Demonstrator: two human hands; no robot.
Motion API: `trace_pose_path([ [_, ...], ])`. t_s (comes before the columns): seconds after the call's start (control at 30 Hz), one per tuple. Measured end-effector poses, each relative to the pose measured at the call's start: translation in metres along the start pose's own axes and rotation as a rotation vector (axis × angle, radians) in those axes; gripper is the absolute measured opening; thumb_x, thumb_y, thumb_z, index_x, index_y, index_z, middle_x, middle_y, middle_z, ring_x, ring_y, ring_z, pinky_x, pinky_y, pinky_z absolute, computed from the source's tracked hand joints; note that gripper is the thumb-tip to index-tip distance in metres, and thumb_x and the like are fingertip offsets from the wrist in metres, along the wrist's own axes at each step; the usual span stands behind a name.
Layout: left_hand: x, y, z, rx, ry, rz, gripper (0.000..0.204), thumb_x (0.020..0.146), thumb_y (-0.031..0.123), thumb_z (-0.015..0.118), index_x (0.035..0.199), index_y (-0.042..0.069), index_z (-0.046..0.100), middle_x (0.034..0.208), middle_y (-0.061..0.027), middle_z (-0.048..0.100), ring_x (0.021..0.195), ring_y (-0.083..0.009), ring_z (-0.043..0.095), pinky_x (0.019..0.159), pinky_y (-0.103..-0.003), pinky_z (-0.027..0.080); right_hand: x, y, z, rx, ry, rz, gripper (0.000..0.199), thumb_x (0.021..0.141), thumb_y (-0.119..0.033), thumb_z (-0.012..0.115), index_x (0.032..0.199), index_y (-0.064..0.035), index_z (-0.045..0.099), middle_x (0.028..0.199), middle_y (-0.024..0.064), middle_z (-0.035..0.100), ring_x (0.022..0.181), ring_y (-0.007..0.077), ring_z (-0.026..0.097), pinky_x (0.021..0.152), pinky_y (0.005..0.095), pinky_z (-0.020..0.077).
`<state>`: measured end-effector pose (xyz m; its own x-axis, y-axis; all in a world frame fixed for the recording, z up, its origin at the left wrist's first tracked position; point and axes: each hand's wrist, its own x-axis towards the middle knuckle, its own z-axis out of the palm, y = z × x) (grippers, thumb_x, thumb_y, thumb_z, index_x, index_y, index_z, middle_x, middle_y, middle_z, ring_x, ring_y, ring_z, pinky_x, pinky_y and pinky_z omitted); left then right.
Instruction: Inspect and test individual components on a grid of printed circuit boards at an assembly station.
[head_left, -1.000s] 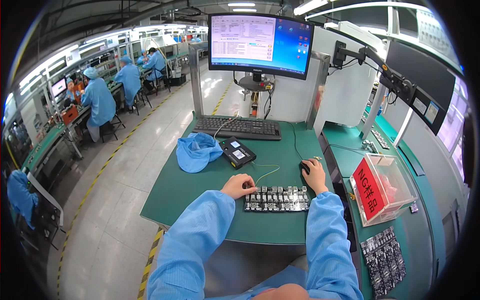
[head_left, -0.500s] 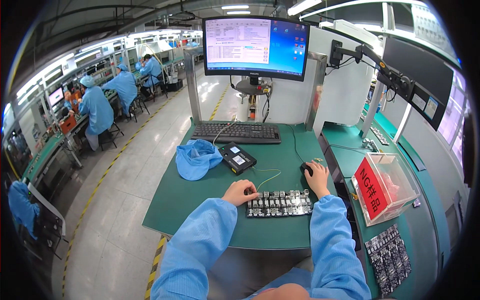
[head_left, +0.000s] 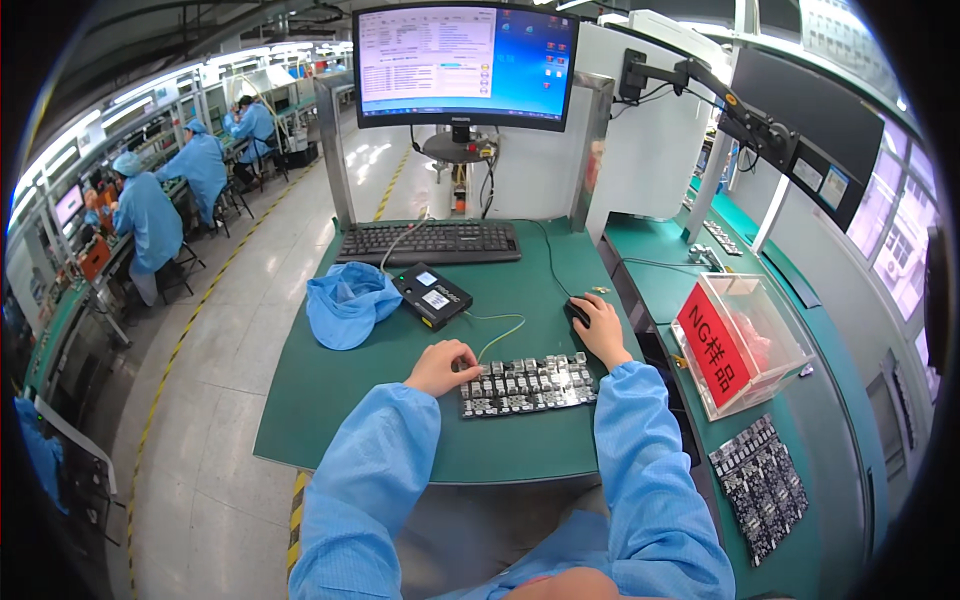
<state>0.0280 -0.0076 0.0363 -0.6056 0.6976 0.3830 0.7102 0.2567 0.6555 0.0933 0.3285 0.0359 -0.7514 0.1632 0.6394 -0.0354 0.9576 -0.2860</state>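
A panel of circuit boards (head_left: 530,388) with several silver metal connectors lies on the green table in front of me. My left hand (head_left: 440,368) is closed in a pinch at the panel's upper left corner. A thin yellow-green cable (head_left: 518,322) loops from a black box (head_left: 432,296) to those fingertips, which hide its end. My right hand (head_left: 602,332) rests beyond the panel's right end, with its fingers wrapped over a black computer mouse (head_left: 576,312).
Behind the box are a keyboard (head_left: 430,242) and a monitor (head_left: 460,68). A blue cap (head_left: 350,305) lies left of the box. On the right bench stand a clear bin (head_left: 765,340) with a red sign and another board panel (head_left: 758,490). Several people sit at far left.
My view has shifted, so the whole scene sits further left and slightly higher. Both hands keep their places, the left at the panel's corner and the right on the mouse.
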Motion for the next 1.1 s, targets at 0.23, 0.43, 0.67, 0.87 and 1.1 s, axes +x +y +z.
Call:
trace_pose_path([
  [0.23, -0.0016, 0.0011, 0.0000, 0.022, -0.008, -0.013, 0.020, 0.076, 0.026, 0.072, 0.078, 0.009, 0.061, 0.080, -0.0040, 0.058, 0.074, -0.0189, 0.055, 0.068, -0.033, 0.043, -0.0008, -0.0017, -0.0032, -0.013, -0.045, 0.041, 0.039, 0.077, -0.017, 0.064, 0.116, -0.0187, 0.062, 0.123, 0.0082, 0.054, 0.108, 0.0307, 0.053, 0.092, 0.0394, 0.0450],
  [0.43, 0.0004, 0.0006, 0.0015, -0.057, -0.019, -0.066, 0.023, 0.075, 0.026, 0.073, 0.086, 0.010, 0.061, 0.081, -0.0021, 0.062, 0.072, -0.0170, 0.055, 0.068, -0.032, 0.044, -0.0005, -0.0013, -0.0021, -0.028, -0.060, 0.059, 0.038, 0.078, -0.017, 0.064, 0.115, -0.0187, 0.061, 0.123, 0.0076, 0.054, 0.107, 0.0300, 0.053, 0.092, 0.0392, 0.0452],
  [0.67, 0.0040, 0.0036, 0.0025, -0.056, -0.010, -0.061, 0.024, 0.074, 0.018, 0.074, 0.089, 0.006, 0.059, 0.080, -0.0048, 0.061, 0.072, -0.0171, 0.055, 0.067, -0.030, 0.045, 0.0008, 0.0021, -0.0045, -0.018, -0.021, 0.018, 0.037, 0.076, -0.017, 0.064, 0.113, -0.0177, 0.063, 0.121, 0.0107, 0.055, 0.104, 0.0330, 0.054, 0.090, 0.0408, 0.0457],
  [0.87, 0.0024, 0.0033, 0.0002, -0.068, 0.011, -0.041, 0.022, 0.073, 0.020, 0.075, 0.084, 0.005, 0.061, 0.080, -0.0054, 0.062, 0.070, -0.0182, 0.056, 0.064, -0.031, 0.046, -0.0009, 0.0021, 0.0006, -0.044, -0.035, 0.036, 0.039, 0.076, -0.017, 0.064, 0.115, -0.0199, 0.062, 0.122, 0.0090, 0.055, 0.106, 0.0319, 0.053, 0.091, 0.0407, 0.0452],
  [1.1, -0.0002, 0.0001, 0.0025, -0.033, 0.014, -0.044, 0.020, 0.073, 0.018, 0.074, 0.081, 0.005, 0.061, 0.078, -0.0051, 0.059, 0.068, -0.0177, 0.055, 0.063, -0.031, 0.045, -0.0028, 0.0040, 0.0038, -0.025, -0.045, 0.046, 0.039, 0.076, -0.017, 0.064, 0.115, -0.0209, 0.062, 0.123, 0.0077, 0.054, 0.106, 0.0319, 0.053, 0.091, 0.0403, 0.0459],
])
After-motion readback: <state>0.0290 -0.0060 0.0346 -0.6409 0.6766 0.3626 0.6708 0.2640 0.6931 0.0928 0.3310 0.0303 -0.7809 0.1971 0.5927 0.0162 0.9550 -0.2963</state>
